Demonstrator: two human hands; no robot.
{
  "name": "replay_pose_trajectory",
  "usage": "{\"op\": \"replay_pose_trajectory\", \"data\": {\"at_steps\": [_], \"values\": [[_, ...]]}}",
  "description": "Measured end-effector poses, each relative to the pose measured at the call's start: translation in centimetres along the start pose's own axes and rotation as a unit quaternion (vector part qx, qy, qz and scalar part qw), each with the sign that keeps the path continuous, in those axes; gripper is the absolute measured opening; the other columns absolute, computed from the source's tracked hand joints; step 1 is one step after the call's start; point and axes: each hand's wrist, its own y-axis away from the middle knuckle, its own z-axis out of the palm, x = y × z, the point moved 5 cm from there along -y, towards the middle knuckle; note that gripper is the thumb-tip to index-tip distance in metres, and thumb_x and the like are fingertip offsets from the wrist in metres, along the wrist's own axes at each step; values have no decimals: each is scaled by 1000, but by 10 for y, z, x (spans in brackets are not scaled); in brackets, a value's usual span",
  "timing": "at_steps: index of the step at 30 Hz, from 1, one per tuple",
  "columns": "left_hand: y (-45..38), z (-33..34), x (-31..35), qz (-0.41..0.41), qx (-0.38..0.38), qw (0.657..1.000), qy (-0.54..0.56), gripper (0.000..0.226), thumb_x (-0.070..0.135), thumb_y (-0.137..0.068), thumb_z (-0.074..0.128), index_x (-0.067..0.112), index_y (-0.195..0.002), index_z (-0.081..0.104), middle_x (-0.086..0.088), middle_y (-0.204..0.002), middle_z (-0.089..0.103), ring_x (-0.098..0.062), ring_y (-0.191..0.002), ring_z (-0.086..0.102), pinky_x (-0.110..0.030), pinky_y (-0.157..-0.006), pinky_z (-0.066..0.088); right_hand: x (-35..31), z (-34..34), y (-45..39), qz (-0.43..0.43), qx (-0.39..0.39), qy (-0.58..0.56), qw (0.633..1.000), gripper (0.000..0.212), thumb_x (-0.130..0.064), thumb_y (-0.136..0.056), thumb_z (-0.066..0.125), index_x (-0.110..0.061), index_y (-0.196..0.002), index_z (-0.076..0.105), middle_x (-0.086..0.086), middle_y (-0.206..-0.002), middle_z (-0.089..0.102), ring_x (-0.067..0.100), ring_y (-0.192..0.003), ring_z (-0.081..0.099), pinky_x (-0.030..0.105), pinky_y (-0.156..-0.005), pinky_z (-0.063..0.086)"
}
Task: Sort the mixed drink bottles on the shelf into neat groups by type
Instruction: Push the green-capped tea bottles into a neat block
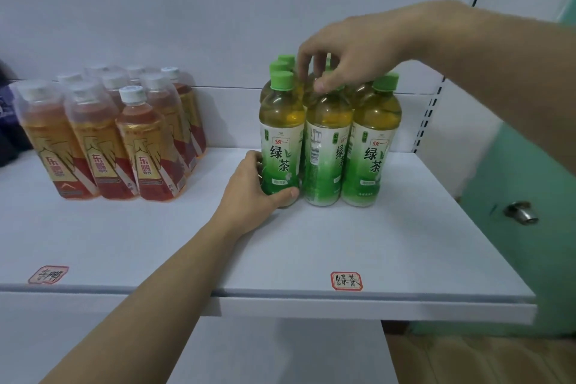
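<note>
White shelf [311, 259] against a pale wall, green door at right. We see sorting nearly done: amber bottles [103, 134] grouped far left, green tea bottles [330, 134] clustered at centre-right, each behind a handwritten label [346, 281]. Our left hand [258, 193] grips the base of the near-left green bottle [282, 140]; our right hand [346, 56] pinches a cap in the cluster. We judge only tightening of rows remains.
</note>
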Motion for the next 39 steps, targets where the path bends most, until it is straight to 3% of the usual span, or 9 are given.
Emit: {"op": "replay_pose_trajectory", "data": {"at_steps": [3,6,13,20,28,32,35,37,39], "values": [[-1,1,0,2,1,1000,3,79,66,-53,81,37,-118,47,24,-112,62,9,-96,62,-15,-75,49,10,6,3,4,1,11,1000,15,-27,-96,68,-35,-107,70,-11,-106,65,7,-90,59,32,-77,45],[-1,0,-1,2,0,1000,4,74,65,-57,81,39,-117,46,24,-109,62,14,-93,60,-11,-69,45,13,8,2,22,23,-2,999,6,-32,-97,67,-33,-103,68,-13,-92,65,8,-85,60,27,-67,41],[-3,1,-7,8,1,1000,-2,66,55,-67,87,40,-117,45,28,-106,62,15,-91,60,-13,-70,46,10,15,5,39,90,26,995,19,-46,-98,62,-30,-106,67,0,-100,68,23,-90,60,32,-77,45],[-4,1,-8,17,4,1000,-12,64,52,-69,88,41,-113,44,30,-101,59,24,-90,55,-7,-64,43,12,21,10,60,123,13,990,31,-49,-100,58,-23,-114,67,-6,-90,60,21,-88,56,30,-73,39],[-4,1,-6,22,10,1000,-15,64,52,-70,88,38,-115,44,30,-102,59,12,-91,59,-13,-69,44,10,21,16,57,134,-7,989,34,-50,-99,58,-24,-118,67,-3,-107,64,22,-99,59,32,-80,45],[-4,0,-6,22,8,1000,-10,65,53,-68,89,40,-114,44,31,-101,59,16,-87,59,-13,-67,44,10,24,18,55,148,-16,987,36,-50,-99,59,-23,-122,66,-3,-109,62,21,-102,58,32,-83,44],[-3,0,-7,18,1,1000,-2,65,54,-68,89,41,-113,44,30,-102,60,18,-88,59,-15,-68,46,15,17,34,38,209,-13,977,35,-48,-101,54,-25,-127,59,-3,-110,54,17,-103,53,31,-87,38],[-4,0,-7,15,-1,1000,0,65,54,-67,89,42,-113,44,30,-102,60,20,-88,58,-15,-68,47,31,9,50,61,252,-33,965,29,-45,-102,53,-26,-123,60,-2,-109,56,18,-101,55,31,-84,38],[-4,0,-6,12,0,1000,3,65,54,-67,89,42,-113,44,31,-101,60,16,-88,60,-15,-68,46,50,11,62,114,209,-42,970,24,-43,-99,60,-28,-117,63,-2,-108,61,19,-97,59,29,-73,40]]}}
